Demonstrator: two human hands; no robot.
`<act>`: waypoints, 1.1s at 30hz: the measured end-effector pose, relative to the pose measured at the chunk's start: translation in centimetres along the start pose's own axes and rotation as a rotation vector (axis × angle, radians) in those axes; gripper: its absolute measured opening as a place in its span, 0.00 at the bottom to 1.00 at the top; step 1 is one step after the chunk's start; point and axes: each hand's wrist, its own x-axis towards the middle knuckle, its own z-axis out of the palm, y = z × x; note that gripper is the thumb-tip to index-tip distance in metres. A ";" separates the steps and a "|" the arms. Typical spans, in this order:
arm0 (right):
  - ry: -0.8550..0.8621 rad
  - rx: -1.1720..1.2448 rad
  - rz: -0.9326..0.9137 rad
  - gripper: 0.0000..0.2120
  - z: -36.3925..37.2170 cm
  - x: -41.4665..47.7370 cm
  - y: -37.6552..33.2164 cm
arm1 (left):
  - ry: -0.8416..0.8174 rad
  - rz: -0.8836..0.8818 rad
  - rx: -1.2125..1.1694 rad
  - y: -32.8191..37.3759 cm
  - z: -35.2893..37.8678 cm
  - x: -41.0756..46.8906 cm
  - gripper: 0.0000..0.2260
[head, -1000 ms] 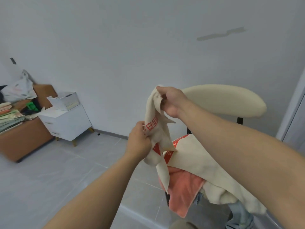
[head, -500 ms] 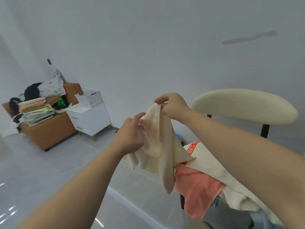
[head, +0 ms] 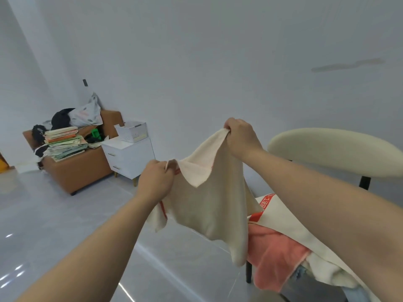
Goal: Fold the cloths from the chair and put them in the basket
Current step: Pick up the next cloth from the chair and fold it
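Cream cloth (head: 207,205) is off the chair (head: 331,151) and held in the air at frame centre, strung between both hands. Left hand (head: 153,184) pinches one top corner, fingers curled on the hem by the red stripe. Right hand (head: 242,138) pinches the other top corner, higher and further right. So the held edge runs diagonally, low at centre-left and high at centre-right, not level. The rest hangs below that edge. The lower end drapes in front of the pile on the chair seat; can't tell if it touches.

Snag: a triangular flap is turned over along the top edge between the hands, so the sheet isn't flat yet. My read is that the step in hand is spreading it out before the first fold. The long axis looks hand-to-hand, though the cloth is partly bunched, so low confidence. The next move likely needs the edge taut and level, then corner brought to corner.

Pile on the seat, lower right: pink cloth (head: 272,256), cream printed cloth (head: 281,217), something blue underneath. None folded.

White basket (head: 132,131) sits on the white nightstand (head: 128,158), centre-left of frame, well apart from the hands and beyond the left one. The left hand is nearer to it; the chair is off to the right.
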 end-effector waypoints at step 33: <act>-0.667 -0.489 0.034 0.09 8.4 -0.8 -1.0 | 0.231 -0.275 -0.200 -4.4 -2.1 4.3 0.12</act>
